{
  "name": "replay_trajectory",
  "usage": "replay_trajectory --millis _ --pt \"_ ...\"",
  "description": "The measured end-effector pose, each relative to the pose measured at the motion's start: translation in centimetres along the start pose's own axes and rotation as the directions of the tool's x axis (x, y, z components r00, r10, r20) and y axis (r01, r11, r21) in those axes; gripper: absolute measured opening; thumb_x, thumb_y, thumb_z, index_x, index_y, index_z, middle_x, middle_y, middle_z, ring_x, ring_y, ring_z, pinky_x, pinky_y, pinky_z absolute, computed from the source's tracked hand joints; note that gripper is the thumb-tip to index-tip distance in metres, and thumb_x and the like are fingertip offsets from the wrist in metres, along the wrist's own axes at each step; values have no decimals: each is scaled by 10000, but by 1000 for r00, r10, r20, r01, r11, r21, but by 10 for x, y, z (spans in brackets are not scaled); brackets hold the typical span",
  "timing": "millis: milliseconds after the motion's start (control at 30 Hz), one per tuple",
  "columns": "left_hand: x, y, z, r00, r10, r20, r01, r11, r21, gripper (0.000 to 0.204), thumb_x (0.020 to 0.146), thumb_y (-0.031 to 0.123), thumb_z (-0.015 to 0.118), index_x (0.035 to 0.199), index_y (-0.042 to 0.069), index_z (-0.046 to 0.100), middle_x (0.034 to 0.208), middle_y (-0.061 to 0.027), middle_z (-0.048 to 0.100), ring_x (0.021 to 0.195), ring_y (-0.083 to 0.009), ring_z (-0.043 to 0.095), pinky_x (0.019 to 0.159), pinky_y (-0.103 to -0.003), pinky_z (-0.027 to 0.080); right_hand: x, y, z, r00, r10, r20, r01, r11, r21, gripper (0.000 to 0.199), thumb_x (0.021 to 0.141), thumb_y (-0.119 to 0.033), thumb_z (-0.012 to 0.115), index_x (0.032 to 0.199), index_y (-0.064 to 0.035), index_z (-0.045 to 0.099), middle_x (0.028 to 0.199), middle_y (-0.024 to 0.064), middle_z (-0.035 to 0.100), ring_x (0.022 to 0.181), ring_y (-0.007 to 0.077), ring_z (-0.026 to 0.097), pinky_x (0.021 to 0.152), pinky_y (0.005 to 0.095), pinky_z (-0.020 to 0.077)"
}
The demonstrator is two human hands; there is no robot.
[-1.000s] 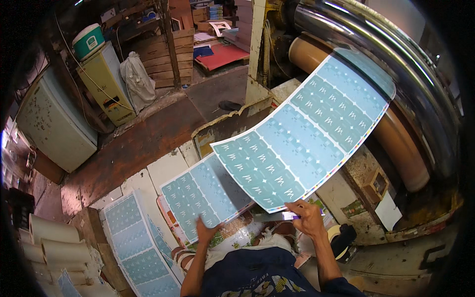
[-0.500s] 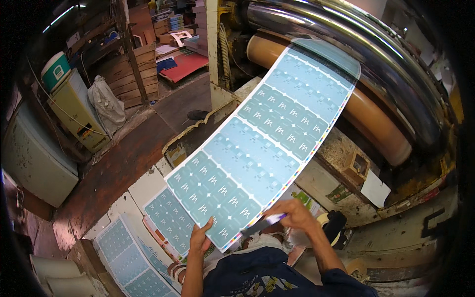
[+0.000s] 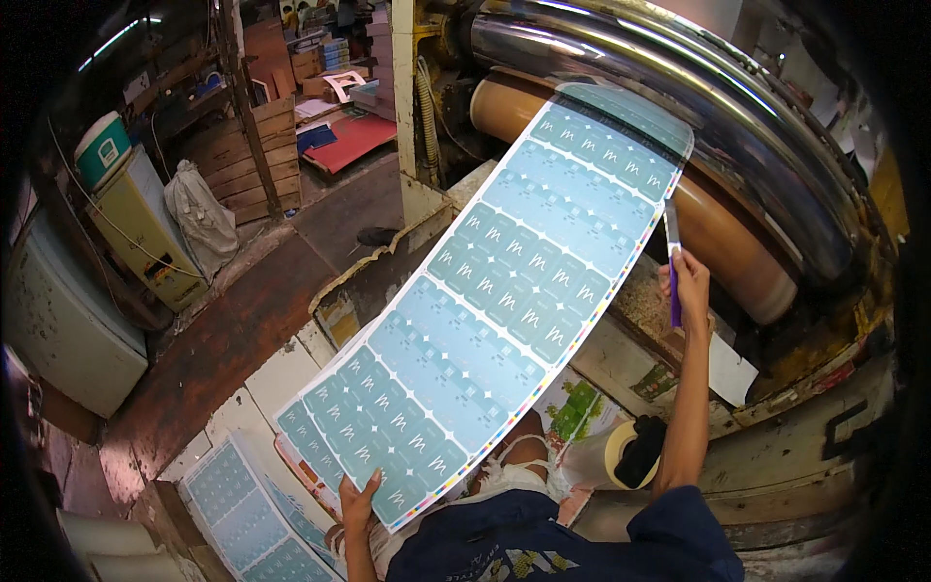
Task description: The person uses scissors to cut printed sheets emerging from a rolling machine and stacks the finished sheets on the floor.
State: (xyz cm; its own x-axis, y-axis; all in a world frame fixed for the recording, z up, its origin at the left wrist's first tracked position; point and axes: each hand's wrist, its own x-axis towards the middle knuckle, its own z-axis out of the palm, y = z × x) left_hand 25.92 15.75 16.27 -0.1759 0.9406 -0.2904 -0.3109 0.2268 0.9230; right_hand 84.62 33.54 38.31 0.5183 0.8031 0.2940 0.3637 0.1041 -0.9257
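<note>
A long printed sheet point(image 3: 485, 320) in teal and pale blue slopes down toward me from the rollers of a machine, its far end curling over an orange-brown roller point(image 3: 742, 238). My left hand point(image 3: 359, 504) grips the sheet's near edge, thumb on top and the other fingers hidden beneath. At the sheet's far right edge, my right hand point(image 3: 690, 288) is closed around the purple handle of a knife point(image 3: 676, 308). The knife's blade points up to that edge, close to the roller; whether it touches the sheet I cannot tell.
Large shiny metal rollers point(image 3: 621, 73) span the back right. More printed sheets point(image 3: 233, 500) lie low on the left, beside a white tiled ledge point(image 3: 257, 378). A cream-cored roll point(image 3: 621, 456) with a black object is at my right. A small wooden box frame stands partly hidden behind my right hand.
My right hand has carried the knife from the sheet's near right corner up to its far end. The sheet has advanced toward me, and my left hand has moved down and left with it.
</note>
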Motion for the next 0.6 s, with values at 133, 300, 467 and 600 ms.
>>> replay_trajectory --millis 133,300,467,600 --pt "2 5 -10 997 -78 21 77 997 10 435 824 35 728 1206 -37 530 1051 -103 650 889 -176 638 800 -291 523 47 40 0 992 -7 -125 8 1000 7 377 990 -352 533 1066 -4 657 708 64 643 479 78 535 433 221 424" --pt "11 3 -3 990 -129 56 128 992 15 406 826 24 720 1187 -40 546 1039 -107 663 875 -180 648 786 -304 538 79 116 -3 1000 -14 -28 14 1000 -7 360 981 -344 552 1046 -6 660 702 71 653 450 85 526 398 235 402" --pt "-5 16 -14 988 -151 38 152 988 -40 430 826 8 712 1209 -38 523 1062 -110 651 894 -186 648 800 -311 537 59 117 23 995 99 -6 -99 993 70 344 953 -310 601 1126 -18 654 690 73 652 463 101 541 410 243 409" --pt "-52 29 -75 985 -172 23 171 985 13 402 846 -8 683 1218 -1 531 1097 -87 651 943 -179 642 830 -320 533 15 100 10 974 -90 -209 -22 876 -482 394 909 -206 659 1244 -6 597 773 67 675 558 119 581 481 297 427"
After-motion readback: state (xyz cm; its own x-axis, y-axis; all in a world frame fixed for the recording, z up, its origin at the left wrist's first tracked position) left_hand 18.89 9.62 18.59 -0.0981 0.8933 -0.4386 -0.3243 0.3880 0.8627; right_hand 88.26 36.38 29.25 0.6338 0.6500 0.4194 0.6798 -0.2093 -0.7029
